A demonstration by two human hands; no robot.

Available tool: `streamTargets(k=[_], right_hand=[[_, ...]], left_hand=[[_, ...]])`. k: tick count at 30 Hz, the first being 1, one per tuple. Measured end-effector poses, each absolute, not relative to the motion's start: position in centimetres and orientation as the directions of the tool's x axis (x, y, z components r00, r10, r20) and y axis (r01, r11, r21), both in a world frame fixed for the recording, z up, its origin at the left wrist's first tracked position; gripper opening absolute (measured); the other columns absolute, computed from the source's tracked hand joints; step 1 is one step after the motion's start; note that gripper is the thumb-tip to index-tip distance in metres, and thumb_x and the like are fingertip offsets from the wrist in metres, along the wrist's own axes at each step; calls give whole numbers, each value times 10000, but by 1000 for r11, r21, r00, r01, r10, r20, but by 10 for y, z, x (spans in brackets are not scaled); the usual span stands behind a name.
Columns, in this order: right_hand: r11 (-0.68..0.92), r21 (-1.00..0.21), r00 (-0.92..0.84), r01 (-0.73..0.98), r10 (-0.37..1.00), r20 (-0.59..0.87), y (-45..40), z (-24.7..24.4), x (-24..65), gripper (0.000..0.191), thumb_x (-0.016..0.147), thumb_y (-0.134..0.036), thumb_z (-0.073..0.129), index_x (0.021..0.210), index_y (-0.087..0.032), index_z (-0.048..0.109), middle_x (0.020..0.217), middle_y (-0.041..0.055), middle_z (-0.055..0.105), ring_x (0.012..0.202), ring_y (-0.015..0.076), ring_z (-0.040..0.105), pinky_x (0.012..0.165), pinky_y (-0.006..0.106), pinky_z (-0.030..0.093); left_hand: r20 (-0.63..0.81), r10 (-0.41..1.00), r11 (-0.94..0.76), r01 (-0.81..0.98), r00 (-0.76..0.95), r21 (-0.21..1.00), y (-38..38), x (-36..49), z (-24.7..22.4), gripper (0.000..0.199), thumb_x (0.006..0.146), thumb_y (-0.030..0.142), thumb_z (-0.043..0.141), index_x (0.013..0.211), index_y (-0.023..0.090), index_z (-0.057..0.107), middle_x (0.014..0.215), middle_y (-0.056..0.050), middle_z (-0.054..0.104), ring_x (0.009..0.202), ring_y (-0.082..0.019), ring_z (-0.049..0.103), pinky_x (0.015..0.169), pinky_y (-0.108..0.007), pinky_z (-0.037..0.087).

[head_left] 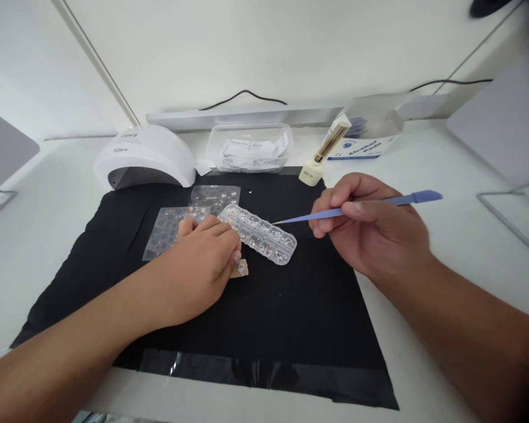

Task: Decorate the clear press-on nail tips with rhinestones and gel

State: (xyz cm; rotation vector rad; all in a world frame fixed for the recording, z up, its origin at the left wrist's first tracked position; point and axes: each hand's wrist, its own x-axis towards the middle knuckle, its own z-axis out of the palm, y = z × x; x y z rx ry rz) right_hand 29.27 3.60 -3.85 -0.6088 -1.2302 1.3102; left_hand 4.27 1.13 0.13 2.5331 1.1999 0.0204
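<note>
My right hand (370,226) grips slim blue-violet tweezers (397,201) between thumb and fingers. Their fine metal tip points left and sits close to the right side of a clear rhinestone case (258,235), though I cannot tell if it touches. Small stones in mixed colours fill the case's compartments. Left of the case, my left hand (207,258) is closed with its fingers curled down. A small tan piece (240,269) with a pale, shiny part pokes out under its fingertips; most of it is hidden.
Clear dotted sheets (161,232) lie left on a black mat (291,323). Behind stand a white nail lamp (147,150), a clear tub (251,164) of packets, a cream polish bottle (312,173) and an alcohol pads box (365,148). Clear film (194,364) runs along the mat's front edge.
</note>
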Motion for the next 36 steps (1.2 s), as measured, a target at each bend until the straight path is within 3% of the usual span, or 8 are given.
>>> streamTargets(k=[19, 30, 36], right_hand=[[198, -886, -180, -420, 938, 295, 35, -38, 293, 29, 758, -219, 696, 751, -192, 704, 582, 9, 656, 524, 153, 616, 495, 288, 468], [203, -902, -165, -380, 945, 282, 32, -37, 294, 39, 771, -228, 697, 741, -205, 703, 567, 2, 647, 519, 155, 598, 500, 295, 451], [212, -904, -188, -371, 936, 297, 31, -39, 293, 34, 779, -220, 697, 763, -193, 707, 596, 10, 655, 533, 152, 603, 498, 289, 449]], left_hand=[[-106, 770, -571, 753, 629, 327, 12, 39, 3, 303, 982, 201, 306, 755, 176, 506, 837, -42, 606, 905, -238, 480, 787, -431, 264], [171, 796, -604, 778, 581, 173, 10, 17, 15, 223, 977, 264, 383, 877, 189, 568, 913, -38, 638, 923, -242, 536, 777, -415, 265], [175, 759, -650, 745, 628, 148, 3, 13, 16, 131, 946, 292, 472, 969, 202, 564, 957, -39, 643, 934, -251, 562, 794, -415, 282]])
